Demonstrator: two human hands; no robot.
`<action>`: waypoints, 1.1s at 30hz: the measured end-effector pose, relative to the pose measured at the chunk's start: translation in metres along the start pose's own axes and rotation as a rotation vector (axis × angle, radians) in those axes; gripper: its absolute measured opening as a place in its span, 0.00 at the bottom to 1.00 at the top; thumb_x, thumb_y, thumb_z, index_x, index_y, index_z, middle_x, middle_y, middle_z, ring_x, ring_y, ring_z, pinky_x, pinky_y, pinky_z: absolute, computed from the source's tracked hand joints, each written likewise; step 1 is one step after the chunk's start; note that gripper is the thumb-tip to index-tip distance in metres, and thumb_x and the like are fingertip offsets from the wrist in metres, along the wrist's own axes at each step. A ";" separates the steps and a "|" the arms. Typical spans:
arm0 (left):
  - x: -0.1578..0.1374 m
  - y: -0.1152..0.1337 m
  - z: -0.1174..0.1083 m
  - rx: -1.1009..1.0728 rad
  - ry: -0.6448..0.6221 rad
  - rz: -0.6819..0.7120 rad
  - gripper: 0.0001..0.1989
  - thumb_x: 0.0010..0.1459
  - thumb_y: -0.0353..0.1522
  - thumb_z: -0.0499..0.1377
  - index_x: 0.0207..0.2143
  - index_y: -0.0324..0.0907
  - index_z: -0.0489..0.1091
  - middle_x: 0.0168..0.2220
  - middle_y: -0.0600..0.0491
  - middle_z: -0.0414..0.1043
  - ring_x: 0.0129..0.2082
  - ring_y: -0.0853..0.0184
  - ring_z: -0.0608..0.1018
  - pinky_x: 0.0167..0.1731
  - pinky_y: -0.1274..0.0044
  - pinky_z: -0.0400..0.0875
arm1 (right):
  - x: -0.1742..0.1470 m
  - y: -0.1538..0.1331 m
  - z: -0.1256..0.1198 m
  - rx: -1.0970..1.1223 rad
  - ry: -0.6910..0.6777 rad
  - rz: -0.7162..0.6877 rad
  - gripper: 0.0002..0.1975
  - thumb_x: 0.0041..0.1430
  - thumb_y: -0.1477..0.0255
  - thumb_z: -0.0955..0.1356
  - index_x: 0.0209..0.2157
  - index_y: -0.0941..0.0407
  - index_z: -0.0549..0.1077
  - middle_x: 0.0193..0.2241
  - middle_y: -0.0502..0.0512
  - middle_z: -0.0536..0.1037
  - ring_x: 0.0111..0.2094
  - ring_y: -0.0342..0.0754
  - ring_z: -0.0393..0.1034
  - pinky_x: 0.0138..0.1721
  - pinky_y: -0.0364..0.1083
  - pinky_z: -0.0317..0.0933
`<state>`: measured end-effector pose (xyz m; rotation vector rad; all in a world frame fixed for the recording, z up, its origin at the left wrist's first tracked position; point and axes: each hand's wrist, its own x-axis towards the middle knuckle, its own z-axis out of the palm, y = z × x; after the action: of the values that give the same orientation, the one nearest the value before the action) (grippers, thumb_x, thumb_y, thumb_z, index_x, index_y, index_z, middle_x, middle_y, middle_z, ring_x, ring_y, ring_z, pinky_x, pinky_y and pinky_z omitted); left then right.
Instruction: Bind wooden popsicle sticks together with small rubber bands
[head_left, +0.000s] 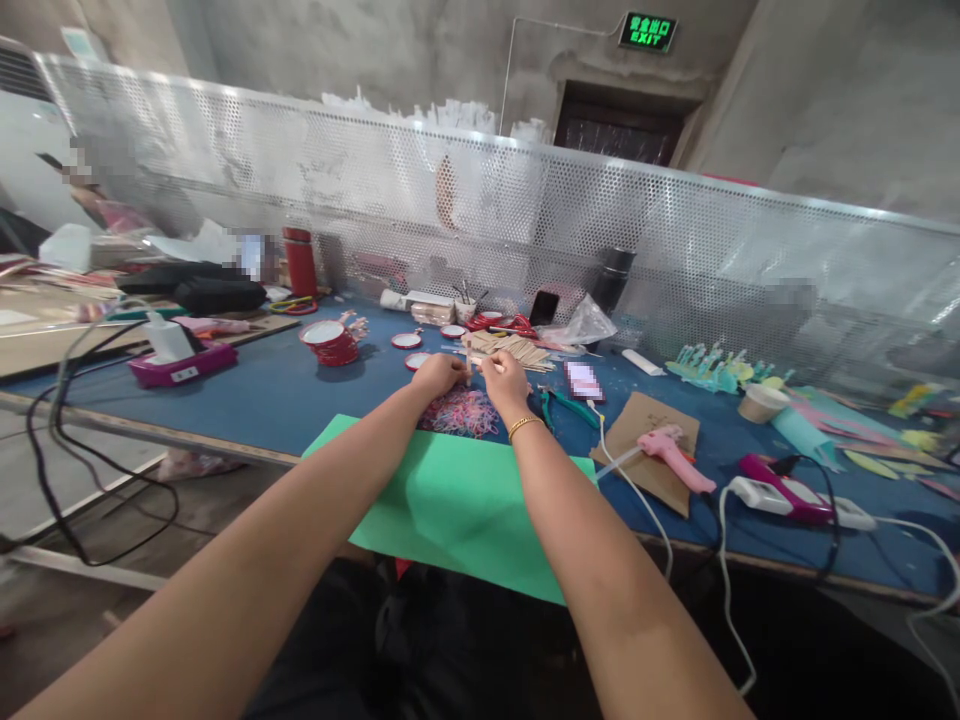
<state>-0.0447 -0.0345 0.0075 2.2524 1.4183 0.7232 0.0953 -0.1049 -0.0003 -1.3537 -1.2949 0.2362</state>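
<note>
Pinching small wooden sticks, both hands nearly closed, gripped ends hidden, tangled colourful strands below, blurred.

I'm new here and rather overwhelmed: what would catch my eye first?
Most likely the bright green sheet at the blue table's near edge, with a multicoloured tangle of thin bands just beyond it. Next, perhaps, the glowing exit sign high on the back wall, and the pink glue gun lying partly over brown cardboard on the right.
</note>
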 end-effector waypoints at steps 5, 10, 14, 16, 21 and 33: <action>0.000 0.000 0.001 0.001 0.006 -0.012 0.13 0.50 0.39 0.59 0.28 0.40 0.79 0.22 0.54 0.73 0.25 0.68 0.69 0.25 0.78 0.57 | 0.001 0.003 0.002 -0.005 0.013 0.012 0.08 0.55 0.67 0.63 0.25 0.53 0.69 0.28 0.49 0.78 0.33 0.46 0.71 0.37 0.43 0.62; 0.000 0.001 0.001 0.003 0.012 -0.012 0.13 0.50 0.39 0.59 0.28 0.40 0.79 0.22 0.53 0.74 0.25 0.68 0.70 0.25 0.78 0.58 | 0.001 0.002 0.001 0.005 0.001 -0.008 0.07 0.55 0.67 0.63 0.26 0.53 0.69 0.28 0.49 0.78 0.34 0.47 0.71 0.38 0.43 0.62; -0.001 0.002 0.000 0.001 0.007 -0.010 0.13 0.51 0.39 0.59 0.28 0.40 0.79 0.23 0.53 0.74 0.26 0.68 0.70 0.25 0.78 0.58 | 0.001 0.001 0.000 -0.019 0.019 0.021 0.08 0.55 0.67 0.63 0.25 0.53 0.69 0.28 0.49 0.78 0.33 0.47 0.71 0.38 0.44 0.62; -0.002 0.002 -0.001 0.002 0.010 -0.011 0.13 0.51 0.40 0.59 0.28 0.40 0.79 0.24 0.53 0.74 0.26 0.68 0.70 0.26 0.78 0.58 | 0.001 0.000 0.000 -0.018 0.025 0.025 0.08 0.55 0.67 0.63 0.25 0.53 0.69 0.28 0.49 0.78 0.33 0.47 0.70 0.38 0.44 0.62; -0.001 0.002 0.000 0.011 0.010 -0.011 0.13 0.50 0.38 0.59 0.29 0.40 0.79 0.24 0.53 0.75 0.25 0.68 0.70 0.25 0.78 0.57 | 0.000 0.001 0.000 -0.004 -0.009 0.011 0.07 0.55 0.67 0.63 0.26 0.53 0.70 0.29 0.49 0.78 0.33 0.46 0.70 0.37 0.43 0.62; 0.005 -0.005 0.004 0.021 0.019 -0.002 0.13 0.50 0.40 0.60 0.30 0.40 0.79 0.23 0.54 0.74 0.25 0.68 0.70 0.25 0.78 0.57 | 0.000 0.000 -0.001 -0.025 0.007 0.032 0.08 0.55 0.67 0.63 0.25 0.53 0.69 0.28 0.49 0.77 0.33 0.46 0.70 0.35 0.43 0.60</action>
<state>-0.0445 -0.0283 0.0027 2.2650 1.4430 0.7340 0.0960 -0.1053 -0.0003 -1.3962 -1.2750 0.2377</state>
